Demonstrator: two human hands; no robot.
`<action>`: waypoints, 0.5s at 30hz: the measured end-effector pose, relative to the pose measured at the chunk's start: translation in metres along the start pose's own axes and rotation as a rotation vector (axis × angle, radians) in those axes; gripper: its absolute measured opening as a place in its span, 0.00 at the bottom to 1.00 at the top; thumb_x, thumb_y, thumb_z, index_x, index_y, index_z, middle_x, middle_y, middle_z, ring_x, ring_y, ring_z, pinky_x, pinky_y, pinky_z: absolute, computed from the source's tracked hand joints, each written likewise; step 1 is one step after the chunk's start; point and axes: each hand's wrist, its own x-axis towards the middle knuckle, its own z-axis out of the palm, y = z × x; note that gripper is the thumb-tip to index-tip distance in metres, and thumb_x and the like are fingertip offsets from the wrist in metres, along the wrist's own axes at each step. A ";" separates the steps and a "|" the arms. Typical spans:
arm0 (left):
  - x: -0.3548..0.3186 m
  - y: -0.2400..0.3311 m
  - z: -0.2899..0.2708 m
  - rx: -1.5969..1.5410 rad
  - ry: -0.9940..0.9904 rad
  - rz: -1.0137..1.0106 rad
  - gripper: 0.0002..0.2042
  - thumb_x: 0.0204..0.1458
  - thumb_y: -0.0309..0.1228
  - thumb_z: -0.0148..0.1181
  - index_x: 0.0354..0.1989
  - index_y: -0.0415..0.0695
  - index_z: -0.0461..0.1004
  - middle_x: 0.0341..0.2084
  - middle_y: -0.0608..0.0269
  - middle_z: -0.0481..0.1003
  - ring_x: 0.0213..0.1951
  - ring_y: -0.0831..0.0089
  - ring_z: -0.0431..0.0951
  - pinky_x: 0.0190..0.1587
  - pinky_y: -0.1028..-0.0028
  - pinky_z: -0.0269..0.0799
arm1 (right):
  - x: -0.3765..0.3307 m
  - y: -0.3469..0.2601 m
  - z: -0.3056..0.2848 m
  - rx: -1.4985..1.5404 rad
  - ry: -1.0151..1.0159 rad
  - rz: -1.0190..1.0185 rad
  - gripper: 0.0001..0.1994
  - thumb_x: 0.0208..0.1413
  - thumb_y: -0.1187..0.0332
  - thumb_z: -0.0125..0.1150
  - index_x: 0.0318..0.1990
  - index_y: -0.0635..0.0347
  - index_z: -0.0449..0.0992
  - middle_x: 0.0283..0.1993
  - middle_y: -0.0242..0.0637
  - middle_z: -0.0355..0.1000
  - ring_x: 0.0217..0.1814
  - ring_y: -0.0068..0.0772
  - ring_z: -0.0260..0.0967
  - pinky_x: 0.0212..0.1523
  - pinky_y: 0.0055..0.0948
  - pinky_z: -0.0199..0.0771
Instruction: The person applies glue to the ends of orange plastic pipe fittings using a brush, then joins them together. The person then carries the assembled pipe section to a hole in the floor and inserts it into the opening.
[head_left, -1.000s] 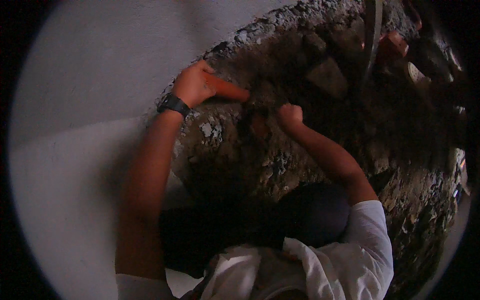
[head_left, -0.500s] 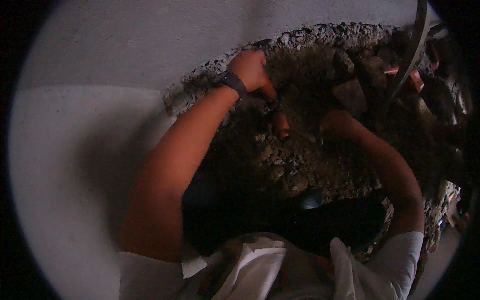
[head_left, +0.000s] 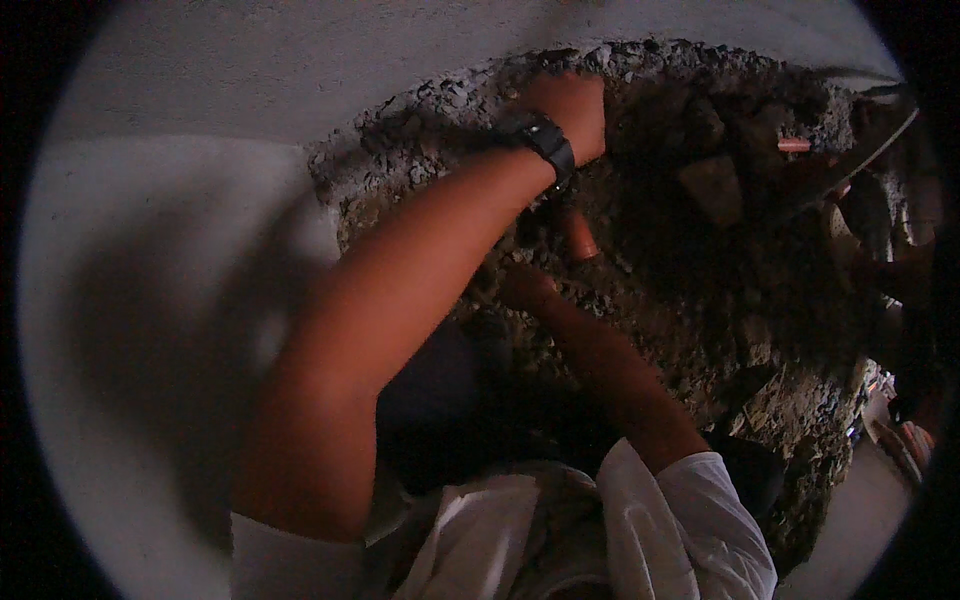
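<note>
My left hand (head_left: 575, 105), with a black watch (head_left: 540, 138) on its wrist, reaches to the far side of a dug-out hole. It is curled with its back toward me, and what its fingers hold, if anything, is hidden. A short orange pipe piece (head_left: 579, 234) rises from the soil, nearer than that hand and not touched by it. Just nearer and left of the pipe, my right hand (head_left: 525, 288) is down in the dark rubble (head_left: 560, 345). Its fingers cannot be made out in the shadow.
A pale wall (head_left: 180, 300) stands at the left, and a broken concrete edge (head_left: 440, 95) runs along the far side. Stone chunks (head_left: 712, 190) lie right of my left hand. Farther right are another orange piece (head_left: 793, 145) and a long thin bar or hose (head_left: 880, 150).
My left hand has moved right and slightly farther away, off the orange pipe area. My right hand has swung left and nearer, to beside the pipe. The view has shifted a little.
</note>
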 end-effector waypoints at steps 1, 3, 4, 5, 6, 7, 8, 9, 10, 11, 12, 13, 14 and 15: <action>-0.001 0.000 -0.001 0.016 -0.015 -0.013 0.18 0.39 0.31 0.71 0.42 0.46 0.79 0.39 0.49 0.81 0.42 0.48 0.83 0.44 0.52 0.79 | 0.000 -0.006 -0.001 -0.020 0.009 0.023 0.19 0.64 0.58 0.54 0.50 0.61 0.83 0.54 0.46 0.79 0.56 0.45 0.79 0.55 0.50 0.80; -0.001 -0.002 -0.004 0.008 -0.016 -0.012 0.19 0.40 0.31 0.71 0.43 0.45 0.79 0.40 0.48 0.81 0.42 0.47 0.83 0.44 0.51 0.80 | 0.003 -0.012 -0.011 -0.147 -0.113 0.045 0.18 0.63 0.59 0.55 0.49 0.61 0.83 0.53 0.45 0.80 0.55 0.46 0.80 0.51 0.52 0.82; 0.000 -0.003 -0.004 0.003 -0.014 -0.010 0.19 0.40 0.31 0.71 0.44 0.45 0.78 0.40 0.47 0.81 0.42 0.47 0.83 0.44 0.51 0.80 | 0.001 -0.015 -0.016 -0.196 -0.123 0.027 0.17 0.63 0.59 0.56 0.49 0.60 0.83 0.53 0.46 0.80 0.55 0.47 0.80 0.50 0.52 0.83; -0.001 -0.004 -0.004 -0.008 0.004 -0.005 0.19 0.40 0.31 0.71 0.44 0.44 0.78 0.40 0.47 0.81 0.42 0.46 0.83 0.44 0.51 0.80 | 0.000 -0.018 -0.020 -0.243 -0.134 0.009 0.16 0.63 0.60 0.56 0.48 0.60 0.83 0.53 0.46 0.80 0.54 0.48 0.80 0.48 0.52 0.83; -0.002 -0.006 -0.001 -0.017 0.019 0.005 0.19 0.40 0.32 0.71 0.44 0.43 0.78 0.40 0.46 0.81 0.42 0.46 0.83 0.45 0.51 0.80 | 0.000 -0.019 -0.023 -0.286 -0.144 -0.007 0.16 0.63 0.60 0.57 0.48 0.59 0.84 0.52 0.46 0.80 0.54 0.48 0.80 0.47 0.52 0.84; -0.001 -0.006 0.001 -0.027 0.034 0.015 0.20 0.41 0.32 0.71 0.44 0.43 0.78 0.40 0.46 0.81 0.42 0.45 0.83 0.45 0.50 0.80 | -0.001 -0.017 -0.027 -0.306 -0.123 -0.003 0.15 0.62 0.61 0.58 0.50 0.58 0.83 0.52 0.44 0.80 0.53 0.47 0.81 0.47 0.50 0.84; 0.003 -0.007 0.002 -0.044 0.025 0.005 0.20 0.41 0.32 0.71 0.44 0.43 0.78 0.41 0.46 0.81 0.43 0.45 0.83 0.46 0.50 0.80 | -0.002 -0.012 -0.033 -0.326 -0.101 0.001 0.15 0.62 0.61 0.59 0.52 0.56 0.83 0.51 0.43 0.81 0.52 0.45 0.82 0.47 0.47 0.84; 0.006 -0.006 0.003 -0.059 0.014 -0.004 0.20 0.41 0.33 0.72 0.44 0.42 0.78 0.41 0.46 0.81 0.43 0.45 0.83 0.46 0.51 0.80 | -0.005 -0.006 -0.037 -0.343 -0.081 0.006 0.16 0.61 0.62 0.60 0.53 0.54 0.82 0.50 0.42 0.82 0.51 0.44 0.82 0.46 0.45 0.84; 0.006 -0.004 0.003 -0.075 -0.001 -0.012 0.20 0.42 0.33 0.72 0.44 0.42 0.77 0.41 0.45 0.81 0.43 0.45 0.83 0.47 0.51 0.80 | -0.007 0.001 -0.039 -0.329 -0.053 0.031 0.16 0.61 0.61 0.61 0.54 0.55 0.81 0.49 0.42 0.81 0.50 0.43 0.82 0.46 0.44 0.84; 0.004 -0.004 0.005 -0.069 0.011 0.005 0.20 0.42 0.33 0.72 0.45 0.41 0.77 0.42 0.45 0.81 0.44 0.46 0.83 0.47 0.51 0.80 | -0.009 0.011 -0.044 -0.317 -0.023 0.056 0.17 0.61 0.60 0.62 0.54 0.56 0.81 0.48 0.42 0.81 0.48 0.42 0.82 0.45 0.43 0.84; 0.004 -0.003 0.004 -0.065 0.029 0.027 0.20 0.42 0.33 0.72 0.45 0.41 0.77 0.42 0.45 0.81 0.45 0.46 0.83 0.48 0.51 0.80 | -0.012 0.024 -0.050 -0.303 0.009 0.087 0.18 0.60 0.59 0.63 0.54 0.57 0.80 0.47 0.43 0.81 0.47 0.41 0.83 0.44 0.42 0.84; 0.004 -0.004 0.003 -0.056 0.047 0.042 0.20 0.42 0.33 0.72 0.45 0.41 0.77 0.42 0.46 0.81 0.46 0.46 0.83 0.48 0.51 0.80 | -0.015 0.033 -0.056 -0.300 0.036 0.119 0.20 0.60 0.60 0.63 0.57 0.57 0.77 0.49 0.44 0.79 0.48 0.44 0.81 0.46 0.42 0.83; 0.005 -0.005 0.001 -0.044 0.001 0.037 0.21 0.42 0.32 0.72 0.45 0.41 0.77 0.43 0.46 0.81 0.46 0.46 0.82 0.48 0.51 0.80 | -0.017 0.040 -0.061 -0.262 0.087 0.138 0.21 0.59 0.61 0.63 0.59 0.57 0.74 0.52 0.46 0.77 0.50 0.47 0.80 0.48 0.42 0.82; 0.008 -0.006 -0.002 -0.032 -0.046 0.038 0.21 0.41 0.32 0.73 0.45 0.41 0.77 0.43 0.47 0.81 0.47 0.46 0.82 0.48 0.52 0.80 | -0.019 0.046 -0.067 -0.192 0.169 0.146 0.24 0.59 0.62 0.63 0.61 0.57 0.71 0.55 0.47 0.75 0.51 0.49 0.79 0.50 0.42 0.81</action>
